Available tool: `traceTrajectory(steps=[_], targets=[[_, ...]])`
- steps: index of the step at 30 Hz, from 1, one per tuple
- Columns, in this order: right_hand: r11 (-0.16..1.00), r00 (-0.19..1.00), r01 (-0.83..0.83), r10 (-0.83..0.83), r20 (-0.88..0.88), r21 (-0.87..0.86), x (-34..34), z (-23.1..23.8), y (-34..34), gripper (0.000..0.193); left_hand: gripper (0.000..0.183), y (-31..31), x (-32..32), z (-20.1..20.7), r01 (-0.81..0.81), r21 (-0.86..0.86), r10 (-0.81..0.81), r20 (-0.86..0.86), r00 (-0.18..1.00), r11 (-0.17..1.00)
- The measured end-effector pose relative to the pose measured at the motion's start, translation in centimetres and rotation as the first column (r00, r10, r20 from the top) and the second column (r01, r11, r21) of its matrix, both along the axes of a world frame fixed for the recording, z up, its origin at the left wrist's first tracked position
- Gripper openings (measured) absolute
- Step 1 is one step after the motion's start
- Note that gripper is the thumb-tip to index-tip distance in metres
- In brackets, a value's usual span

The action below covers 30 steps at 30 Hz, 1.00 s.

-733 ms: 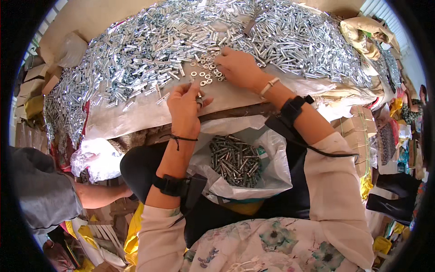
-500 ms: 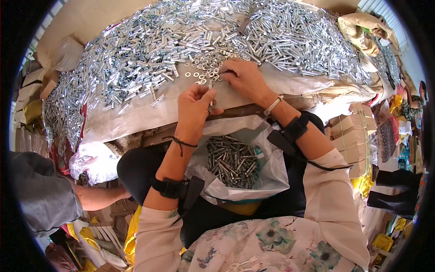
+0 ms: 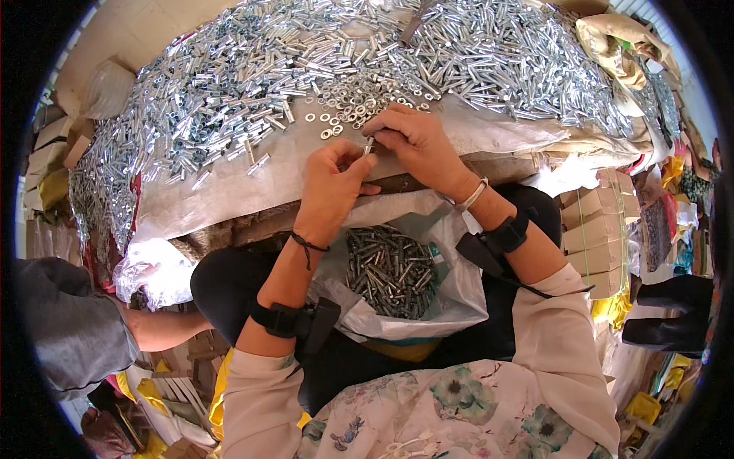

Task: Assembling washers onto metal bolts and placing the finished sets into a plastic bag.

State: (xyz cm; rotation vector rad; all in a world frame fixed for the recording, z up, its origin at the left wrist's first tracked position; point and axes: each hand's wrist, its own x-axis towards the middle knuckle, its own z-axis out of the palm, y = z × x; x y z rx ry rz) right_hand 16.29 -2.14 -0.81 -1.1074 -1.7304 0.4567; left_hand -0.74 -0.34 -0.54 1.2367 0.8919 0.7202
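Between the thumb and fingers of my left hand a small silvery bolt stands nearly upright. My right hand pinches at the upper tip of that bolt, its thumb and forefinger closed; whatever small thing lies between them is hidden. Just beyond both hands lies a pile of flat metal washers, a few of them scattered to the left. In my lap, below the hands, an open white plastic sack holds a heap of darker bolts.
Large heaps of shiny metal sleeves cover the far side of the cloth-covered work surface. A flat dark bar lies among them. Tied cardboard boxes stand at the right. Another person's arm reaches in from the left.
My right hand has come away from the washer pile and toward me, to the tip of the bolt. My left hand has shifted slightly right, still holding the bolt.
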Motion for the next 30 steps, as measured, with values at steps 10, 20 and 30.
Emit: traceTrajectory(steps=[10,20,30], targets=[[0.919,0.879,0.307,-0.373,0.298,0.247,1.0,-0.3,0.7,0.014,0.013,0.0,-0.1,0.0,-0.034,0.031,0.033,0.044,0.999,0.999],[0.936,0.618,0.313,-0.328,0.714,0.158,-1.1,-0.4,2.4,0.008,0.015,0.4,-0.5,-0.3,-0.12,-0.028,0.122,0.092,0.988,0.992],[0.996,0.99,0.049,-0.059,0.129,0.079,-0.4,-0.5,0.3,0.012,0.01,-0.1,0.2,0.4,-0.049,-0.005,0.049,0.011,0.999,0.999]])
